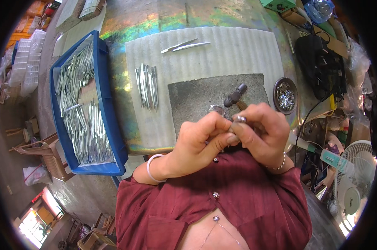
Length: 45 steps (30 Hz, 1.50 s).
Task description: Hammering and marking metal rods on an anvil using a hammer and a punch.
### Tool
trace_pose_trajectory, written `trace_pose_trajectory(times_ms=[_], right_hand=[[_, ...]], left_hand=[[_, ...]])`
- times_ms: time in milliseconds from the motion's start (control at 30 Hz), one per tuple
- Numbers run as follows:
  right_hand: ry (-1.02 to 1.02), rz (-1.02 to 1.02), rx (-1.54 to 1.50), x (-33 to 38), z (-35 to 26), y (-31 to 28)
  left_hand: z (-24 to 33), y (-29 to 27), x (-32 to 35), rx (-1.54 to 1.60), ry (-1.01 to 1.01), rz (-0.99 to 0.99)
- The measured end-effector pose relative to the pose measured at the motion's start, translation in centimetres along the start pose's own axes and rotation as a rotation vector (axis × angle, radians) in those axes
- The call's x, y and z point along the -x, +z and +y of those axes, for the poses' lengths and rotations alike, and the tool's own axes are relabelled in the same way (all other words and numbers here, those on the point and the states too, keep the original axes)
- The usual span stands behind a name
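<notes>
My left hand (205,139) and my right hand (261,131) meet in front of my chest, above the near edge of a dark grey slab (186,98). The right fingers are closed on a small, shiny, ridged metal piece (240,119). Thumb and fingertips of the left hand press together against the right fingertips; what they pinch is hidden. Just beyond the hands lies a hammer (235,95), its handle partly covered by the right hand. Next to it on the slab is a small shiny heap (217,109), too unclear to name.
A white foam sheet (238,50) bears slim metal tweezers (188,46) and a row of slender metal strips (147,87). At left stands a blue crate (103,83) of similar strips. A round bowl (276,100) of small shiny pieces sits right; beyond is a fan (353,183).
</notes>
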State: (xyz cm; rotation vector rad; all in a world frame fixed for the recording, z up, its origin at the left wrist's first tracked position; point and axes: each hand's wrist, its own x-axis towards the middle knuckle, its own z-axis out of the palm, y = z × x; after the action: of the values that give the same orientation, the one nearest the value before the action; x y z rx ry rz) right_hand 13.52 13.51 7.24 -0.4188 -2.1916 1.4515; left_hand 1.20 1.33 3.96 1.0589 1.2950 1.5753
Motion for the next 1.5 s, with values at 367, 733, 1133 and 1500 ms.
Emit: trace_pose_trajectory(times_ms=[367, 733, 1133, 1500], right_hand=[[0.657, -0.02, -0.783, -1.4, 3.8, 0.3], [0.617, 0.077, -0.737, 0.6, 3.8, 0.9], [0.577, 0.25, -0.845, 3.1, 3.3, 1.1], [0.66, 0.308, -0.878, 2.9, 4.3, 0.8]], left_hand=[[0.4, -1.5, -2.0, 0.283, -0.555, -0.144], [1.3, -0.7, -2.0, 0.179, -0.63, -0.192], [1.6, 0.3, -3.0, 0.172, -0.642, -0.345], [0.7, 0.2, -4.4, 0.206, -0.741, -0.365]])
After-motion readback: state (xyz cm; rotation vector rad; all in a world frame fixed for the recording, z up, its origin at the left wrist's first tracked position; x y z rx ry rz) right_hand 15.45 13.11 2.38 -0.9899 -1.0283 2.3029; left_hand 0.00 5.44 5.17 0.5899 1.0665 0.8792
